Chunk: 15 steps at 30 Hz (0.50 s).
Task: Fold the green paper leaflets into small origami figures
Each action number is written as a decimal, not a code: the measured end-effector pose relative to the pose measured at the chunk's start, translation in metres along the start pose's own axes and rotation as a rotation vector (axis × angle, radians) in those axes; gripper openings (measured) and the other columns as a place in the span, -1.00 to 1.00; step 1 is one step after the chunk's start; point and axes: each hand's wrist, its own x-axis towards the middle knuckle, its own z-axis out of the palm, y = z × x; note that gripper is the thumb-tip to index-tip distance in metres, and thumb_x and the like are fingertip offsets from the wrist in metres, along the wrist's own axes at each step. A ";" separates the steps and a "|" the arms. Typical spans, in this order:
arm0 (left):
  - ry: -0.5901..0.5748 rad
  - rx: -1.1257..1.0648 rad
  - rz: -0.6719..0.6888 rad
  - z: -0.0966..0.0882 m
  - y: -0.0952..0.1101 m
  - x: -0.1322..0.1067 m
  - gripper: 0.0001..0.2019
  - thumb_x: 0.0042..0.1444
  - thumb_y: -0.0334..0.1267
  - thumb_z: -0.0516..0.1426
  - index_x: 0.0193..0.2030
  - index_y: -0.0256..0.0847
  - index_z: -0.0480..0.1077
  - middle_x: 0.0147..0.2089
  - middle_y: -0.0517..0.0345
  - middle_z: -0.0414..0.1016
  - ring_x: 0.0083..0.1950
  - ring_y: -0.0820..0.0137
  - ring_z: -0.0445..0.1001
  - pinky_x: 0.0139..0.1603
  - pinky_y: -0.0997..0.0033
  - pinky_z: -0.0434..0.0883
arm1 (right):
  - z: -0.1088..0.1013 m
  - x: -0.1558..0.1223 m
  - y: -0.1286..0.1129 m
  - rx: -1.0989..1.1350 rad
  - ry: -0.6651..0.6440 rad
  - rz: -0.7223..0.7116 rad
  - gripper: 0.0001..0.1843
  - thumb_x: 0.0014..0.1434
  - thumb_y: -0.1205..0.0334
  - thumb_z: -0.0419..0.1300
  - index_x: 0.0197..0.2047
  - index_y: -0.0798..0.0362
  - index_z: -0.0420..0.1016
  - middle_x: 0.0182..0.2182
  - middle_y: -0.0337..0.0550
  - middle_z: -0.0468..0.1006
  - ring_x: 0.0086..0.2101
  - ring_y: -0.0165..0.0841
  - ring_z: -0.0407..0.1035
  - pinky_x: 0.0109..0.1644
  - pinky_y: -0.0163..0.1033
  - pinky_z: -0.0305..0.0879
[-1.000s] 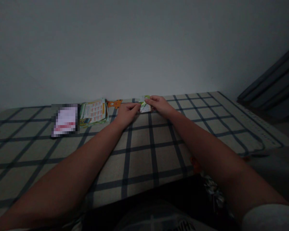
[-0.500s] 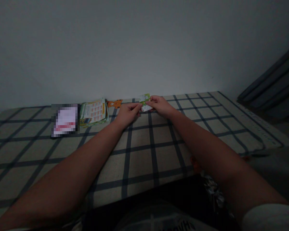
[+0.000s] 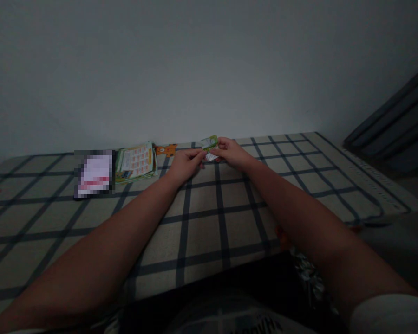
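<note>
Both my arms reach far forward over a checked cloth (image 3: 202, 218). My left hand (image 3: 184, 163) and my right hand (image 3: 231, 152) meet near the wall and pinch a small green and white card (image 3: 209, 146) between their fingertips. The card is raised slightly above the cloth and tilted. Fingers of both hands are closed on its edges. Part of the card is covered by my fingers.
A stack of green printed cards or booklets (image 3: 135, 162) lies left of my hands, beside a blurred white rectangle (image 3: 94, 174). An orange card (image 3: 166, 149) lies by the wall. A dark slanted board (image 3: 393, 125) stands at the right, past the cloth's edge.
The small card has been lifted a little and tipped; less of its white face shows now. Both hands stay in nearly the same place.
</note>
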 end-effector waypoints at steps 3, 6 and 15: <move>0.027 -0.055 -0.006 0.000 0.001 -0.001 -0.68 0.16 -0.02 0.19 -0.42 -0.24 0.49 -0.53 0.23 0.43 -0.49 0.46 0.32 -0.41 0.47 0.22 | -0.002 0.001 0.002 0.000 -0.010 -0.005 -0.77 0.02 0.31 0.37 -0.25 0.06 0.43 -0.33 -0.24 0.58 -0.33 -0.42 0.45 -0.36 -0.39 0.37; 0.070 -0.062 0.001 -0.001 0.000 -0.001 -0.70 0.15 -0.04 0.20 -0.43 -0.24 0.48 -0.53 0.23 0.42 -0.47 0.46 0.32 -0.39 0.47 0.22 | -0.002 -0.001 0.001 -0.007 -0.013 0.006 -0.78 0.03 0.30 0.37 -0.27 0.06 0.42 -0.35 -0.25 0.56 -0.34 -0.43 0.44 -0.37 -0.39 0.37; 0.103 -0.048 -0.013 -0.001 -0.009 0.002 -0.69 0.19 -0.04 0.18 -0.40 -0.23 0.53 -0.56 0.24 0.38 -0.55 0.49 0.20 -0.50 0.46 0.09 | 0.002 -0.001 0.001 0.071 0.080 -0.011 -0.85 0.14 0.32 0.33 -0.24 0.06 0.44 -0.39 -0.25 0.57 -0.40 -0.45 0.44 -0.37 -0.38 0.38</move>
